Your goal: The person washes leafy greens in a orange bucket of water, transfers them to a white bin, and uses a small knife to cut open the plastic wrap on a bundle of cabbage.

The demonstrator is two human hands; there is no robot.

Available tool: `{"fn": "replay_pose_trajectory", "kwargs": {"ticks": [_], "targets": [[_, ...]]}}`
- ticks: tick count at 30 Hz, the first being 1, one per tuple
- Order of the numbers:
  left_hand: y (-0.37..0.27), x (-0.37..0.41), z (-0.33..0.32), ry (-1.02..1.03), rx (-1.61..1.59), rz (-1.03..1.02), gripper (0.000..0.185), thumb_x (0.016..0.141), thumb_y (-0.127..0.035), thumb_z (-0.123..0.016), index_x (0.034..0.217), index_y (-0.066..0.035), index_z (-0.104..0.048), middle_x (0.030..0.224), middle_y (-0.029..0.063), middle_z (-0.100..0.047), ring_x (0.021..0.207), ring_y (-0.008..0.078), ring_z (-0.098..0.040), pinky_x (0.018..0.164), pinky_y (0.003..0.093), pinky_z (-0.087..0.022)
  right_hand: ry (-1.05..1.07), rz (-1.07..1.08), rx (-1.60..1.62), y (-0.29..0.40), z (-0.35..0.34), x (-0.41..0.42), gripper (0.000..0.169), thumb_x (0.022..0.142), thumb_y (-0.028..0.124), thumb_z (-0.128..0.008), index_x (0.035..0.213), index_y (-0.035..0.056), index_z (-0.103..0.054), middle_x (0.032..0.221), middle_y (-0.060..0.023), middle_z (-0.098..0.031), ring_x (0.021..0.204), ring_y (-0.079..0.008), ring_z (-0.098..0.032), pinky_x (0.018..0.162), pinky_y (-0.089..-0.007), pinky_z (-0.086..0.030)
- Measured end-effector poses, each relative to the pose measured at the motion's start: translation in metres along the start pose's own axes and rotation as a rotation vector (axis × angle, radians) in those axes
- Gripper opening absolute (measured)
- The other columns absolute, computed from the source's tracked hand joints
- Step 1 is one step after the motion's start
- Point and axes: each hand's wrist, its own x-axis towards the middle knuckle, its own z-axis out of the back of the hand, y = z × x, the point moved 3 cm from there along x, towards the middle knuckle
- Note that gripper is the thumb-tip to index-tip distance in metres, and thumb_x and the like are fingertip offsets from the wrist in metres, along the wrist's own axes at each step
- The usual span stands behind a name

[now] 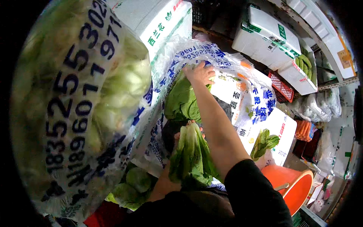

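My left hand (177, 136) grips a head of leafy lettuce (190, 153) from beneath. Only a few fingertips show around its pale stem end; its leaves hang toward me. Farther out, my right hand (200, 73) lies over the far end of another green leafy head (181, 99), fingers spread; whether it grips or only rests there is unclear. That head lies within the mouth of a clear plastic bag (262, 99) with blue print, spread around it. Under my right forearm is a white printed surface (227, 90) with leaf scraps.
A bulging printed bag of pale green vegetables (122, 93) looms close at left. White foam boxes (266, 39) stand at the far right, one holding bitter melons (305, 66). An orange bucket (297, 190) is at lower right, near loose leaves (265, 143). Round green vegetables (133, 184) lie lower left.
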Motion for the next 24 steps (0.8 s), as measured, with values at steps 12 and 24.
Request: {"fn": "replay_pose_trajectory", "kwargs": {"ticks": [12, 24], "targets": [[-0.005, 0.002, 0.006, -0.084, 0.015, 0.036, 0.064, 0.077, -0.036, -0.060, 0.128, -0.014, -0.029, 0.120, 0.0148, -0.039, 0.110, 0.0313, -0.041, 0.086, 0.0511, -0.041, -0.002, 0.000, -0.003, 0.008, -0.004, -0.003, 0.074, 0.059, 0.051, -0.068, 0.119, 0.0168, -0.043, 0.132, -0.0198, -0.019, 0.126, -0.0376, -0.013, 0.091, -0.0668, -0.019], [-0.007, -0.005, 0.038, -0.131, -0.059, 0.254, 0.064, 0.075, -0.037, -0.060, 0.125, -0.005, -0.034, 0.112, 0.0168, -0.048, 0.100, 0.0300, -0.051, 0.080, 0.0434, -0.048, -0.321, 0.348, 0.537, -0.051, 0.010, 0.004, 0.051, 0.053, 0.035, -0.078, 0.094, 0.0085, -0.062, 0.110, -0.0194, -0.037, 0.107, -0.0369, -0.034, 0.087, -0.0470, -0.036]]}}
